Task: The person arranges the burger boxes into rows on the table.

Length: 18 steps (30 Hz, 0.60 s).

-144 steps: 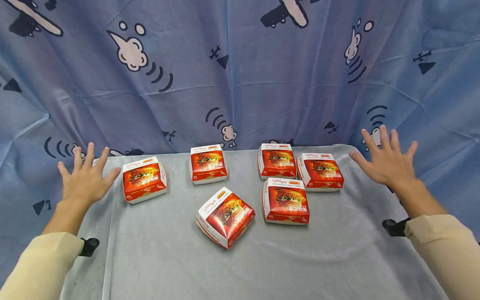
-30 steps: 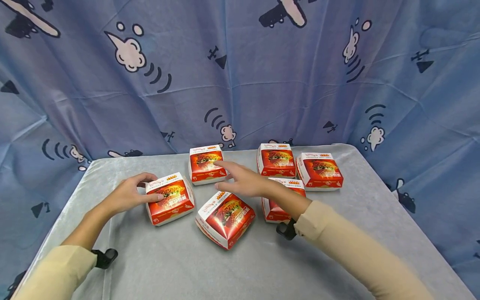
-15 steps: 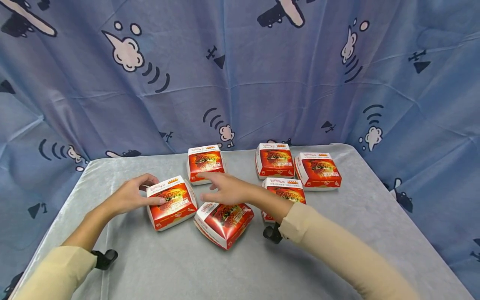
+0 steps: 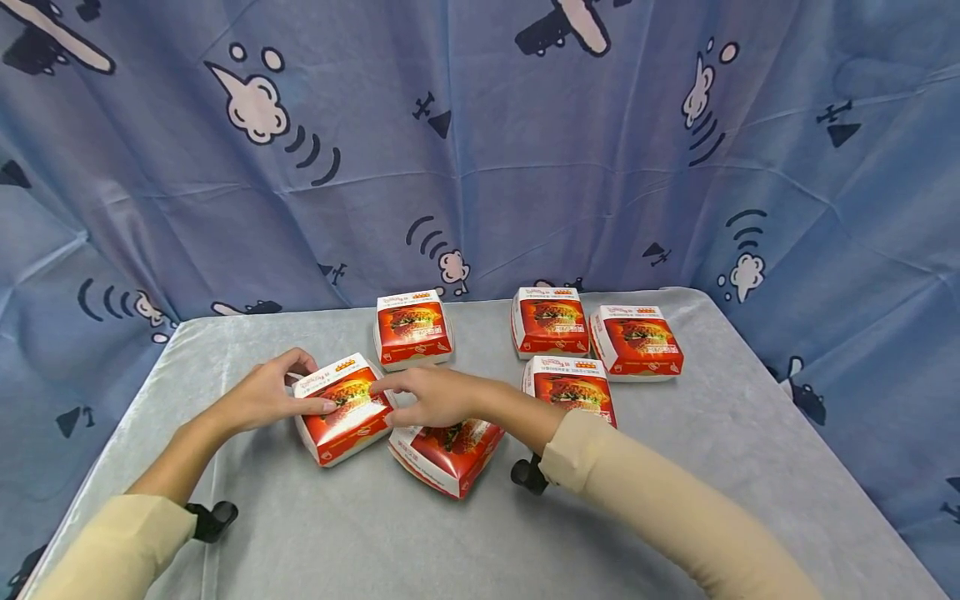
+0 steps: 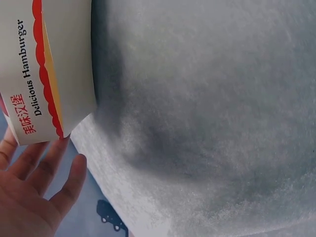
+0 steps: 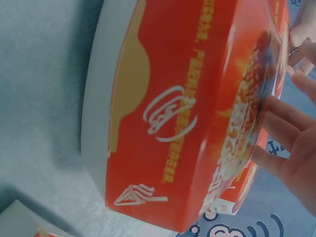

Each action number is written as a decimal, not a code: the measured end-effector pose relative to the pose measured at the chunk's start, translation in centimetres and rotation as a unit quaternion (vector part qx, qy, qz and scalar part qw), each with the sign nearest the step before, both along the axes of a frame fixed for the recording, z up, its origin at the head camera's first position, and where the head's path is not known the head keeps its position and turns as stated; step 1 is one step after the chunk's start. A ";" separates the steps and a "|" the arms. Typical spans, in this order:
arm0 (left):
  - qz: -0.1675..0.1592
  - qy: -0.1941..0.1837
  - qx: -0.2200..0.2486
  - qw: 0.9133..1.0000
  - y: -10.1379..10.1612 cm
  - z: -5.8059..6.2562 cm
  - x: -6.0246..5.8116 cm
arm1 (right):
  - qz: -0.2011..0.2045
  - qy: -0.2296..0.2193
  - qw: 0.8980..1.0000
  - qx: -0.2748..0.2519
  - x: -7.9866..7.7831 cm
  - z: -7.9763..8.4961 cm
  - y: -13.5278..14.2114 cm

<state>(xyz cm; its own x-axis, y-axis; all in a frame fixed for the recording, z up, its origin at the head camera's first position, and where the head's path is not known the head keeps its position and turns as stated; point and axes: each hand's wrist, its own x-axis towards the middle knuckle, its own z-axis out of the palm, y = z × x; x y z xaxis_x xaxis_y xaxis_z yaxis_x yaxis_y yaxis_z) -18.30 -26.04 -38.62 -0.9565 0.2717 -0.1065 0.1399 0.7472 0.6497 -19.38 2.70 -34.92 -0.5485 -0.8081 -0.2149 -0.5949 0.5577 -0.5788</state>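
Note:
My left hand (image 4: 262, 392) holds a red and white hamburger box (image 4: 337, 433) at its left side, thumb on the lid and fingers behind the far edge. In the left wrist view, that hand's fingertips meet the white side of the hamburger box (image 5: 54, 74). Reaching over from the right, my right hand (image 4: 435, 396) has its index finger and thumb, both extended, at the same box's right edge; firm contact is unclear. Beneath the right hand, a second hamburger box (image 4: 450, 458) sits askew, partly covered. It fills much of the right wrist view.
Behind the hands stands another hamburger box (image 4: 412, 329). On the right, a back box (image 4: 551, 321), a far-right box (image 4: 637, 342) and a front box (image 4: 573, 387) form a cluster, the last partly behind my forearm. A blue patterned curtain (image 4: 480, 150) hangs behind the grey-covered table (image 4: 337, 542).
The left hand has brought the leftmost box rightward and nearer, turning it slightly. From the far right, the right hand has crossed over and come down to that box's right edge.

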 end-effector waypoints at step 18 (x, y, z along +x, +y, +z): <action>-0.022 0.025 -0.001 0.999 0.4 0.2 0.0 | -0.002 0.016 0.998 0.056 0.3 0.0 -0.3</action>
<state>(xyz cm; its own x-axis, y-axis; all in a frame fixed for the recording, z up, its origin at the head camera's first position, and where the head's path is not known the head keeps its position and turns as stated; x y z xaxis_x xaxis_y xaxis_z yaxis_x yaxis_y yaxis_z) -18.32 -25.61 -38.42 -0.9475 0.3145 -0.0585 0.2062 0.7401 0.6401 -19.07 2.42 -34.88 -0.5596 -0.7782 -0.2849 -0.6104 0.6196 -0.4934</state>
